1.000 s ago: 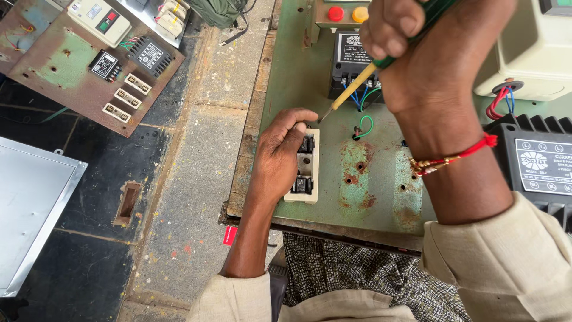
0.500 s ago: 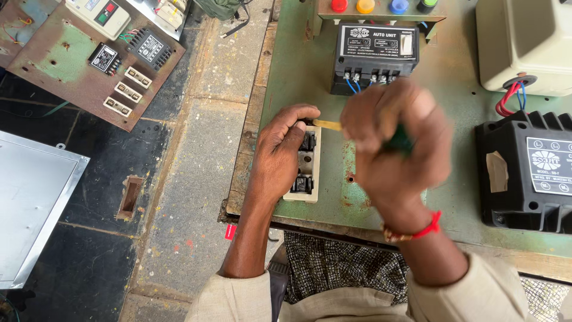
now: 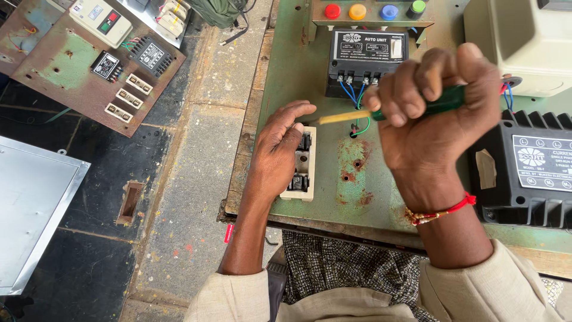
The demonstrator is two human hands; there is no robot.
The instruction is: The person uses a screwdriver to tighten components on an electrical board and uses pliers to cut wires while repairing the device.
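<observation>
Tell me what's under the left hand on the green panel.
Under the left hand lies a cream fuse block on the green panel; its right strip with dark terminals shows. Its left part is covered by the palm.

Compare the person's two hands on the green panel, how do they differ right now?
The left hand lies flat with fingers spread on the cream switch block, while the right hand is raised off the green panel and closed in a fist around a screwdriver with a green handle and yellow shaft. The right hand's wrist carries a red thread band; the left hand's wrist is bare. Both come out of cream sleeves.
</observation>
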